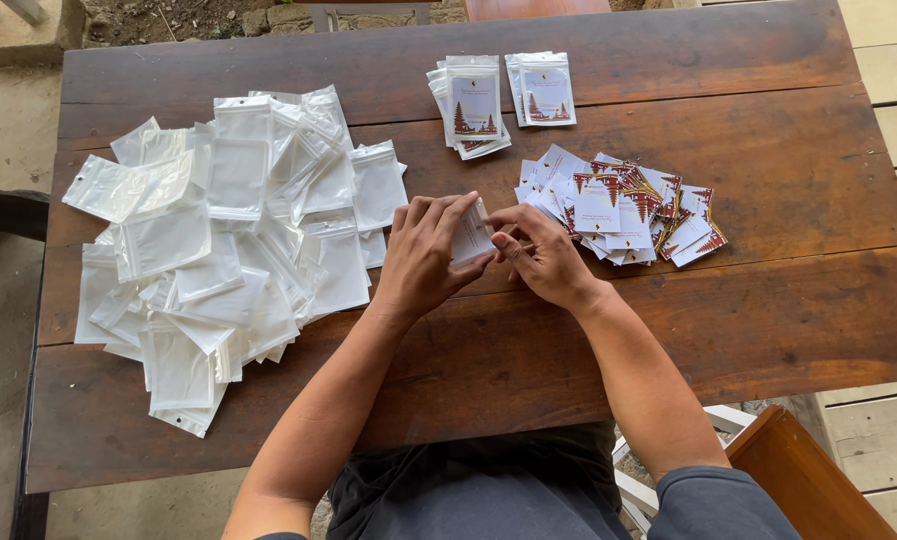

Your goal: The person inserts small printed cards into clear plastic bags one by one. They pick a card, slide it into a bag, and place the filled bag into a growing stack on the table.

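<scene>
Hands meet over table [789,330] centre, forearms angled in from near edge. Left hand [424,255] curls fingers around small clear pouch [472,235]; right hand [544,255] pinches its right edge. Loose pile of empty pouches [219,240] left; printed cards [624,205] heaped right; two filled stacks [499,100] far.

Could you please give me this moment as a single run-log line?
left hand: holds small pouch | right hand: pinches pouch edge | empty pouches: left | loose cards: right | filled stacks: far
</scene>
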